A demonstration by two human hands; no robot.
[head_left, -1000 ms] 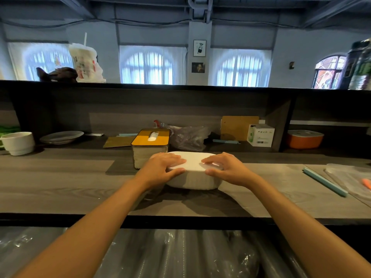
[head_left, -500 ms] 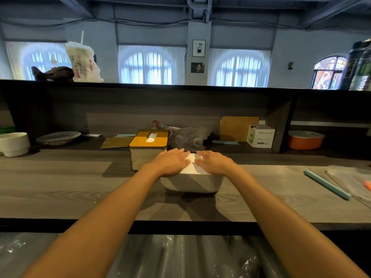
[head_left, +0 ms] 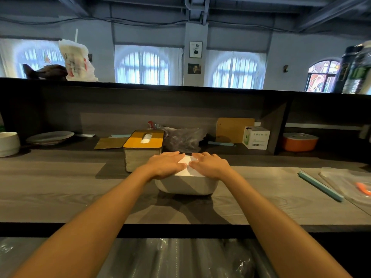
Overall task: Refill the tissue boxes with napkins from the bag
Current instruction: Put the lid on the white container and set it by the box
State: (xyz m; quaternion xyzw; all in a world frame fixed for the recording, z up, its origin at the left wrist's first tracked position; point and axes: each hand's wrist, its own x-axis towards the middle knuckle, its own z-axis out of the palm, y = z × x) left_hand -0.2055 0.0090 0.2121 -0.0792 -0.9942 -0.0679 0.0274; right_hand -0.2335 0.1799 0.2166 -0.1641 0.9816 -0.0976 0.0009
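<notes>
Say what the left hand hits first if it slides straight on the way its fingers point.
The left hand lies flat on the white box's top, fingers pointing forward and slightly right. Straight on, it would probably meet the dark plastic bag behind the box first; depth is unclear.

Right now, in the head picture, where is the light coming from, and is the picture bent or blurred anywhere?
Head view: light comes from the bright arched windows behind; the shelf below is dim; both hands throw shadows on the white rounded box toward the camera; the wide lens bows the dark counter top edge; the edges look soft.
</notes>
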